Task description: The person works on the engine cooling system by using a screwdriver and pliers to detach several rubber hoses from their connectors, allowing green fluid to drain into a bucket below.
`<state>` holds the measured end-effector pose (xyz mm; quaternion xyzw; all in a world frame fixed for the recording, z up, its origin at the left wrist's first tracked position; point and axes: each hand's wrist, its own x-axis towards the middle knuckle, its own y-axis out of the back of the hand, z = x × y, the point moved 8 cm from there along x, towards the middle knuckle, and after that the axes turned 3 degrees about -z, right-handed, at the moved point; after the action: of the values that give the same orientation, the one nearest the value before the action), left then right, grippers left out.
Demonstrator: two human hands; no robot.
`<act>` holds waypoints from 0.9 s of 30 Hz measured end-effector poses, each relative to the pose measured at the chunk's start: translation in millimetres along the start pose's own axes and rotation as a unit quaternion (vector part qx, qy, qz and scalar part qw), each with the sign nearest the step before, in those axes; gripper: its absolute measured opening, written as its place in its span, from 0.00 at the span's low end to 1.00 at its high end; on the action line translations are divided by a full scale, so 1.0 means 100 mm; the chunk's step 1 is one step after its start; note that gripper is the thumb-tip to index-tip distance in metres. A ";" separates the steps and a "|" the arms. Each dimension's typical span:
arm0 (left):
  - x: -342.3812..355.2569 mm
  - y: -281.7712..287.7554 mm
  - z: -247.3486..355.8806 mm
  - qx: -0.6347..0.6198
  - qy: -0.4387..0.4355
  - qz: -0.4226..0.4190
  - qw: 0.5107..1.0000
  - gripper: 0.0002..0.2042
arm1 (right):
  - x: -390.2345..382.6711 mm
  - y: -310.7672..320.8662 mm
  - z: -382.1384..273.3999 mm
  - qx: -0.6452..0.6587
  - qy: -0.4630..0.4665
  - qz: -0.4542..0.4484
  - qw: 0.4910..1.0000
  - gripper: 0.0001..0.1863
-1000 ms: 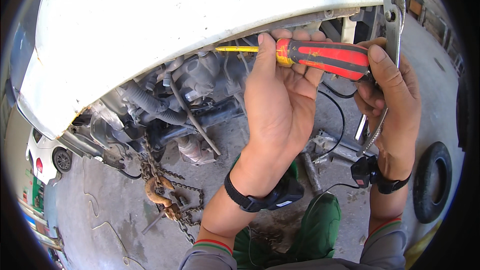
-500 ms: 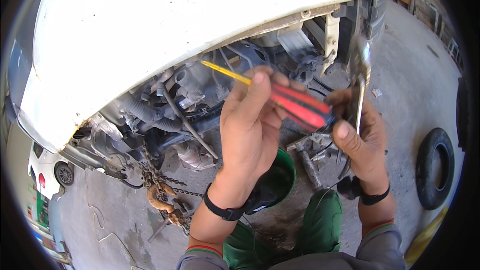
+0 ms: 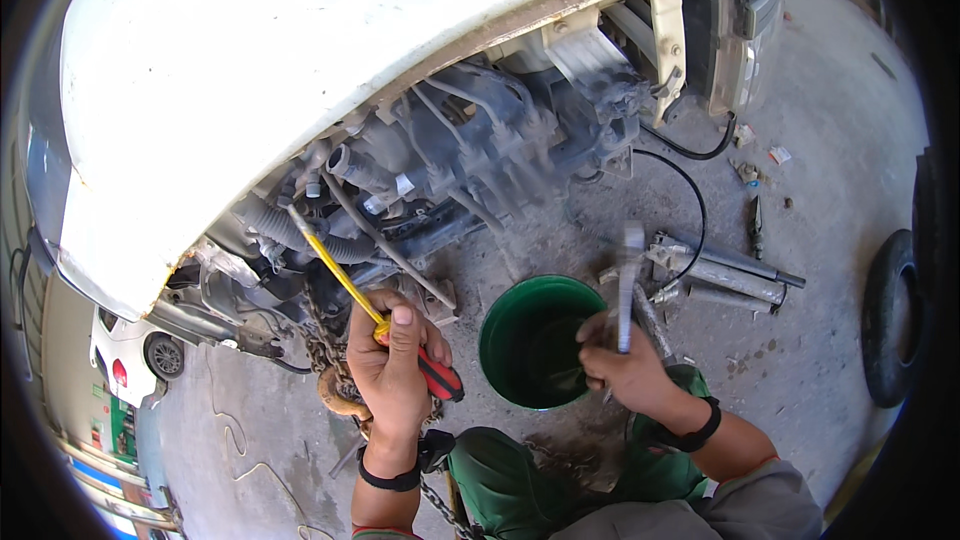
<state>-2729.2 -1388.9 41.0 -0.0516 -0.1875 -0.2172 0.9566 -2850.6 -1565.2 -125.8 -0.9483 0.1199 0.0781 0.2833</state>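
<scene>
At the floor's [image 3: 260, 460] left edge, a white car [image 3: 122, 360] is parked. A rusty hook [image 3: 336, 396] and chain [image 3: 322, 342] are seen beneath the front edge of a white vehicle [image 3: 260, 70]. Beside them, a screwdriver [image 3: 352, 288] is held in the left hand [image 3: 392, 387]: its red-and-black handle is pinched between thumb and curled fingers, and its yellow shank is pointed up and leftward across a ribbed hose [image 3: 346, 248]; whether contact is made cannot be told. Between the hands, a green bucket [image 3: 508, 342] is placed on the floor. A metal tool [image 3: 626, 290], blurred, is gripped roughly upright by the right hand [image 3: 636, 377], its fingers bent around it. Near the floor's right edge, a black tyre [image 3: 880, 332] is seen.
</scene>
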 end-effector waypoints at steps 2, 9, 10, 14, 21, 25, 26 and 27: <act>-0.01 -0.05 -0.03 0.021 0.014 -0.013 1.000 0.14 | 0.12 -0.24 -0.27 -0.186 0.068 -0.009 0.980 0.17; 0.33 -0.35 0.11 0.173 -0.044 0.061 0.982 0.15 | 0.47 -1.08 -1.27 -0.418 0.315 0.016 0.852 0.23; 0.40 -0.36 0.11 0.167 -0.024 0.056 0.984 0.14 | 0.50 -1.07 -1.34 -0.429 0.346 0.029 0.834 0.24; 0.57 -0.25 0.05 0.198 -0.027 0.031 0.979 0.11 | 0.50 -1.10 -1.50 -0.391 0.380 0.015 0.838 0.25; 0.60 -0.15 0.03 0.131 0.006 0.041 0.991 0.09 | 0.80 -0.99 -1.44 -0.292 0.322 -0.003 0.901 0.12; 0.68 0.03 0.09 0.191 -0.033 0.057 0.979 0.10 | 0.80 -1.04 -1.54 -0.287 0.415 0.025 0.863 0.07; 0.69 0.05 0.10 0.191 -0.037 0.055 0.979 0.11 | 0.83 -1.05 -1.55 -0.283 0.425 0.030 0.859 0.07; 0.70 0.06 0.11 0.191 -0.042 0.052 0.979 0.12 | 0.85 -1.05 -1.58 -0.279 0.436 0.034 0.855 0.08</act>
<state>-2671.3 -1409.4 77.7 0.1134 -0.2629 -0.1249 0.9500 -2728.1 -1583.3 40.8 -0.9199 0.2365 -0.3031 -0.0776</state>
